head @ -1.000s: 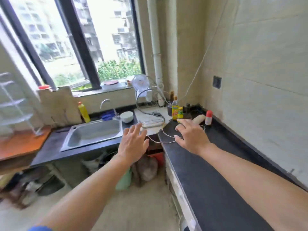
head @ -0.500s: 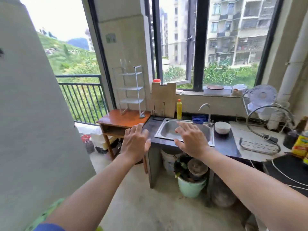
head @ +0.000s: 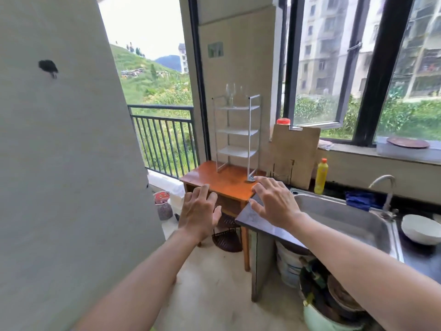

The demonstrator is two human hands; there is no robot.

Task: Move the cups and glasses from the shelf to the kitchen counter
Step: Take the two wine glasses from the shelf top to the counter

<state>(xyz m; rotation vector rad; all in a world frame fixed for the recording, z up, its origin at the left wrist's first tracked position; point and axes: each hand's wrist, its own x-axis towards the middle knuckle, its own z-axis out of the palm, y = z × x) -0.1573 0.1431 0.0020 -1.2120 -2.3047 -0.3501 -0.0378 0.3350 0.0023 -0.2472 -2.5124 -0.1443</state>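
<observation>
A white wire shelf (head: 236,132) with several tiers stands on a small brown wooden table (head: 222,181). Clear stemmed glasses (head: 231,93) stand on its top tier; the lower tiers look bare. My left hand (head: 199,212) hovers open in front of the table's near edge, fingers spread, holding nothing. My right hand (head: 274,201) is open too, above the dark kitchen counter's (head: 257,220) left end, just below the shelf's front foot. Both hands are well below the glasses.
A steel sink (head: 343,220) with a tap sits in the counter at right, with a white bowl (head: 421,229) beyond it. A cutting board (head: 294,155) and yellow bottle (head: 321,174) lean at the wall. A grey wall (head: 59,163) fills the left. Buckets stand under the counter.
The view has swung left from the right-hand counter to the shelf, which is now closer and centred. Both hands have stayed open and outstretched.
</observation>
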